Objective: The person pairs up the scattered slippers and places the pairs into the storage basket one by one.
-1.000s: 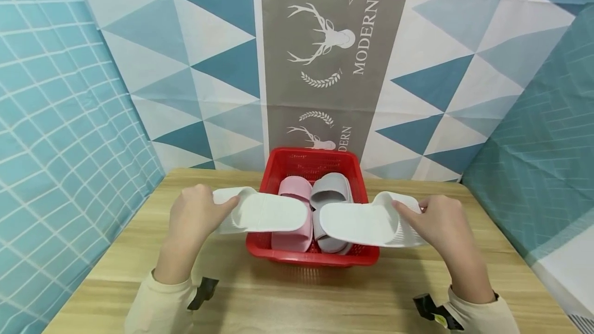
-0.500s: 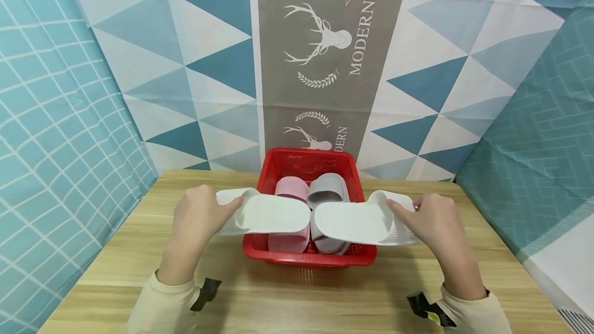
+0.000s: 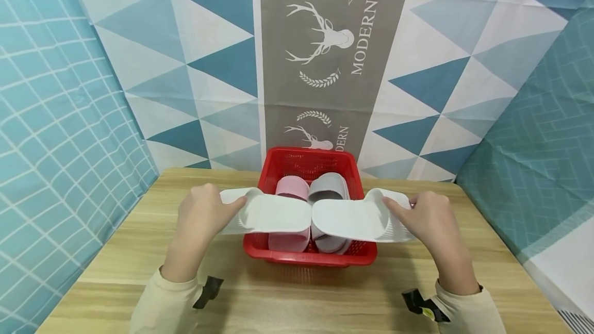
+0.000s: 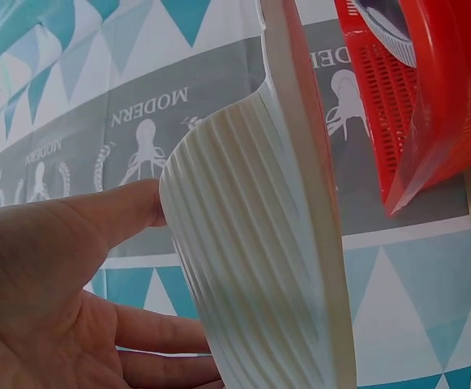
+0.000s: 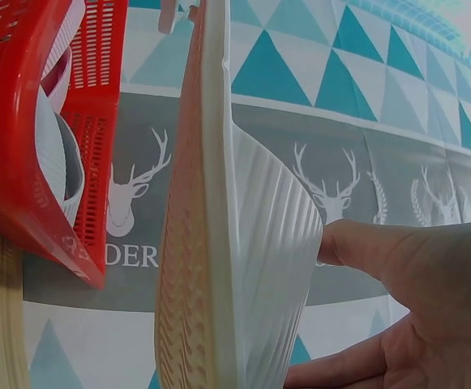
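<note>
My left hand [image 3: 201,215] pinches one white slipper [image 3: 278,214] by its ribbed strap, the thumb at the strap's edge and the other fingers at its toe side. With my right hand [image 3: 429,218] I grip the matching white slipper [image 3: 348,219] the same way. Both are held level over the front of a red basket [image 3: 311,258], heel ends meeting or nearly so at the middle. Inside the basket are pink slippers [image 3: 292,187] on the left and grey slippers [image 3: 328,185] on the right, partly hidden beneath the white ones.
The basket stands on a wooden table [image 3: 287,303] near its back edge. Behind rises a patterned cloth wall [image 3: 223,86]. Blue grid cloth [image 3: 51,117] hangs at the left and teal cloth [image 3: 538,133] at the right.
My two hands have drawn inward, bringing the white slippers' heel ends from slightly apart to meeting or nearly meeting. Both slippers stay gripped throughout. The basket keeps its place.
</note>
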Available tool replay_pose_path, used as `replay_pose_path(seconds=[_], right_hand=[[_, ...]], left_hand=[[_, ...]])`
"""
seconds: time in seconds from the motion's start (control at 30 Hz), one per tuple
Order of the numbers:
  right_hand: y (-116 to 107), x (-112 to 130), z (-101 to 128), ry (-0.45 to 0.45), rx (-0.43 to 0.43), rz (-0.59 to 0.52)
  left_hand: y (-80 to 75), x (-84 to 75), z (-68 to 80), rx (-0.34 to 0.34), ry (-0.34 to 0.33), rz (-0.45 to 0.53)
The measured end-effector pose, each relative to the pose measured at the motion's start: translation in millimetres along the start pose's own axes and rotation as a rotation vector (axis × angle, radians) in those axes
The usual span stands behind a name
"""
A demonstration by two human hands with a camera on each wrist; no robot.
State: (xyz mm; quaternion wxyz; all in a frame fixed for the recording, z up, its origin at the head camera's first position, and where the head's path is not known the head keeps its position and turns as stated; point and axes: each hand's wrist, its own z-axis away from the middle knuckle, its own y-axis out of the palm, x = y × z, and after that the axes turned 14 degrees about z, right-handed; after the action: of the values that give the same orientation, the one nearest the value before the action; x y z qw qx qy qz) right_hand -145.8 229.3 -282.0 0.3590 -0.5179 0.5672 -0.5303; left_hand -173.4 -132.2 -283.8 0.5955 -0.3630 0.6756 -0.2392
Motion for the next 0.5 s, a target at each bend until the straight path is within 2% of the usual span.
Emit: replay_pose_path(seconds=[0.5], right_hand=[[1.6, 4.6, -3.0, 0.013, 0.026, -0.012]], left_hand=[[-3.2, -2.5, 4.2, 0.001, -0.016, -0.019]])
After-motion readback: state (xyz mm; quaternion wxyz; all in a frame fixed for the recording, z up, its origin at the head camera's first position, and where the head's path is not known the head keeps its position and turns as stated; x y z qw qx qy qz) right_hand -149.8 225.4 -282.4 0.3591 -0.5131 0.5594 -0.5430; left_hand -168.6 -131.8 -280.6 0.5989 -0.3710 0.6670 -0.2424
